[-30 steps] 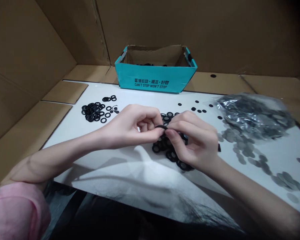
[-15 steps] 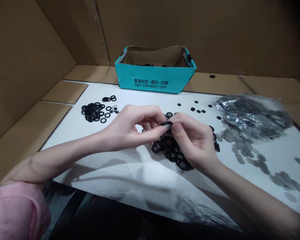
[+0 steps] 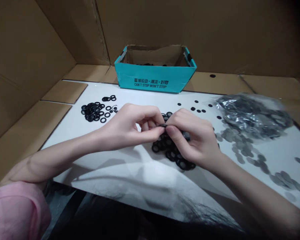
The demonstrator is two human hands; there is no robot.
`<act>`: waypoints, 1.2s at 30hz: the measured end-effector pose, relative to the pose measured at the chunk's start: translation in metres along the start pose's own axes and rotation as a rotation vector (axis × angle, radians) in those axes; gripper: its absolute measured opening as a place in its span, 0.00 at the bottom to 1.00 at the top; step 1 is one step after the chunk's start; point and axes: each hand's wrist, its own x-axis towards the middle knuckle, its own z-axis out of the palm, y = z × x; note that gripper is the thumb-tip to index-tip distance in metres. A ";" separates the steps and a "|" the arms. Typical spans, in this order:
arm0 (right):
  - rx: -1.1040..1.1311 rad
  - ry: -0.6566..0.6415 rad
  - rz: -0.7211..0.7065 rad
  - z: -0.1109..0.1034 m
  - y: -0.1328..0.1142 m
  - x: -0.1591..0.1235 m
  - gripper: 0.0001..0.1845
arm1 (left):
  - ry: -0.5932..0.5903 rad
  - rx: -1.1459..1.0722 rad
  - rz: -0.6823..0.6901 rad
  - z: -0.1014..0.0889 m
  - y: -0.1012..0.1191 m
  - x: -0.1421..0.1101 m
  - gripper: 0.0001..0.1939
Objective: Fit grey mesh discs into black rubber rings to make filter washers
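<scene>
Between the fingertips of both hands is a small black ring (image 3: 163, 125), seen nearly edge-on and mostly covered. My left hand (image 3: 137, 125) pinches it from the left with thumb and forefinger. From the right, my right hand (image 3: 193, 136) presses on it, thumb in front and forefinger behind. Beneath the hands lies a pile of black rings (image 3: 183, 163), several with grey discs in their centres. Part of this pile is hidden by my right hand. To the left is a heap of open black rings (image 3: 91, 111).
A teal cardboard box (image 3: 155, 77) with dark pieces inside stands at the back. On the right, a clear plastic bag (image 3: 255, 115) of dark discs lies beside loose grey discs (image 3: 242, 145). Cardboard walls (image 3: 202, 36) enclose the white table (image 3: 102, 176).
The ring between my fingers has gone from tilted, with its face partly showing, to nearly edge-on. My right hand has moved slightly left, closer to my left fingertips.
</scene>
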 end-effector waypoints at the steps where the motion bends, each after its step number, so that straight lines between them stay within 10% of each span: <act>1: 0.043 0.002 0.017 0.001 0.000 0.000 0.13 | -0.001 -0.028 -0.017 0.000 0.001 0.000 0.03; 9: 0.222 0.089 0.300 0.005 -0.003 -0.006 0.11 | -0.005 -0.121 -0.065 -0.006 0.000 0.002 0.09; 30: 0.242 0.113 0.268 0.004 -0.016 -0.001 0.06 | -0.093 -0.193 -0.029 -0.010 -0.003 0.003 0.11; 36: 0.229 0.142 0.292 0.005 -0.015 -0.002 0.07 | -0.001 0.074 0.178 -0.007 -0.005 0.005 0.11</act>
